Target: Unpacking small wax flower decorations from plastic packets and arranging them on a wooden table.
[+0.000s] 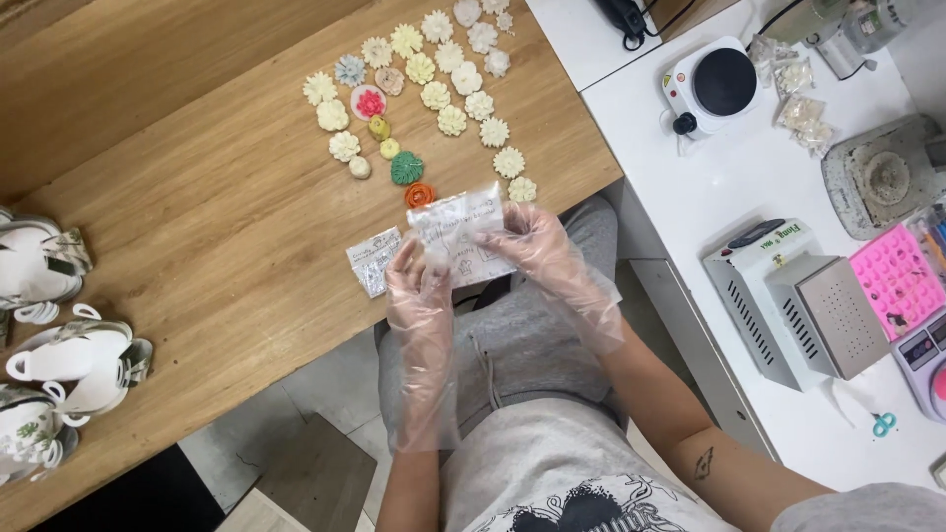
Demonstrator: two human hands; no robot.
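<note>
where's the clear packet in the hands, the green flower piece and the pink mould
clear packet (461, 234), head view, on its printed middle
green flower piece (406, 167), head view, on its centre
pink mould (899, 278), head view, on its dotted face

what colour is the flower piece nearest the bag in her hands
Orange, a small rose-like flower piece just above the clear printed bag; head view.

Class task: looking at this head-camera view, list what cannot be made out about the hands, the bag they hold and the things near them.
- Bag: contents unclear; print and glare hide them.
- Left hand, right hand: fingertips blurred by loose gloves.
- Second bag: partly behind the left hand.
- White holders: cut off by the left edge.
</note>
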